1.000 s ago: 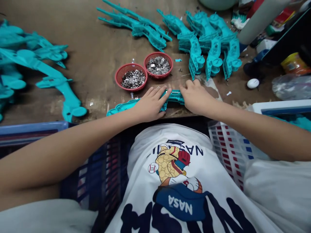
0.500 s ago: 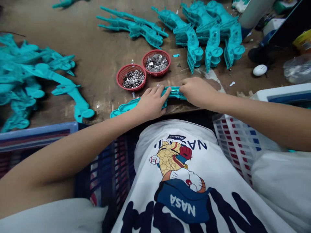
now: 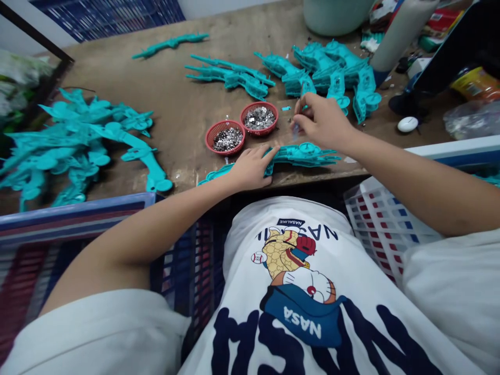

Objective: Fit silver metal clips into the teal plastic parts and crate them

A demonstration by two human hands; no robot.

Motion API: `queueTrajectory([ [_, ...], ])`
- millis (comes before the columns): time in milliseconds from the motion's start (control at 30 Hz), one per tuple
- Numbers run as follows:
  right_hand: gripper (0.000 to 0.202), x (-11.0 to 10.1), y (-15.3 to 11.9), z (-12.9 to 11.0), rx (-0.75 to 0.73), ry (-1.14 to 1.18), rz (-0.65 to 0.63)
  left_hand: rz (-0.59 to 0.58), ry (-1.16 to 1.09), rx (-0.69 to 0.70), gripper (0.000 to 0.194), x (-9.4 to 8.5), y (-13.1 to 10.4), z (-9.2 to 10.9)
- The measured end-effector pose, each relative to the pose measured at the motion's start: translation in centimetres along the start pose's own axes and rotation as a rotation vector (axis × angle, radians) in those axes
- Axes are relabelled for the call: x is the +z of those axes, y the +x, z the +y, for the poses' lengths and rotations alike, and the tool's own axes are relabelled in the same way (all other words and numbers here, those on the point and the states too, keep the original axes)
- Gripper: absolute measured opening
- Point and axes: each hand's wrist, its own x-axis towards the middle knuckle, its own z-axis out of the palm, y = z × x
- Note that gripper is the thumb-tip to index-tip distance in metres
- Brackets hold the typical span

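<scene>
My left hand [image 3: 253,167] lies with spread fingers on a long teal plastic part [image 3: 304,155] at the table's near edge, pressing it against the tabletop. My right hand [image 3: 318,119] is raised just above the right half of that part, its thumb and fingers pinched round a thin, slender tool [image 3: 300,107]; the tool's lower end is blurred. Beyond my hands stand two red baskets with small shiny metal pieces: one basket [image 3: 209,136] behind my left hand, the other basket [image 3: 276,122] to its right, nearly touching it.
Teal parts are heaped on the left [image 3: 50,156] and lined up at the back right [image 3: 336,67]. A bottle [image 3: 404,36], a white oval object [image 3: 407,124] and a plastic bag [image 3: 472,117] are at the right. Crates [image 3: 78,205] stand below the table edge.
My right hand has lifted off the teal part, uncovering its right end. My left hand stays on the part. The view has shifted, showing more of the table's far side.
</scene>
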Motion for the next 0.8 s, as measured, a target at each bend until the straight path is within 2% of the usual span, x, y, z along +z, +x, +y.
queueTrajectory([
  [133, 0.058, 1.8, 0.2, -1.3, -0.072, -0.013, -0.037, -0.010, 0.014, -0.006, 0.109, -0.2, 0.0, 0.4],
  [300, 0.040, 3.4, 0.3, -0.7, -0.134, -0.057, -0.099, -0.029, 0.038, -0.012, 0.109, -0.5, 0.0, 0.7],
  [400, 0.035, 3.7, 0.1, -0.3, -0.151, -0.082, -0.112, -0.043, 0.048, -0.022, 0.110, -0.7, 0.0, 0.8],
  [567, 0.030, 4.0, 0.5, 0.3, -0.184, 0.088, 0.028, -0.058, 0.056, -0.035, 0.107, -1.1, -0.1, 1.1],
  [667, 0.023, 4.5, 0.6, 0.6, -0.202, 0.159, 0.018, -0.051, 0.064, -0.031, 0.106, -1.1, -0.2, 1.2],
  [800, 0.033, 4.3, -0.3, -0.4, -0.155, 0.053, -0.026, -0.037, 0.054, -0.016, 0.107, -0.7, -0.1, 0.9],
])
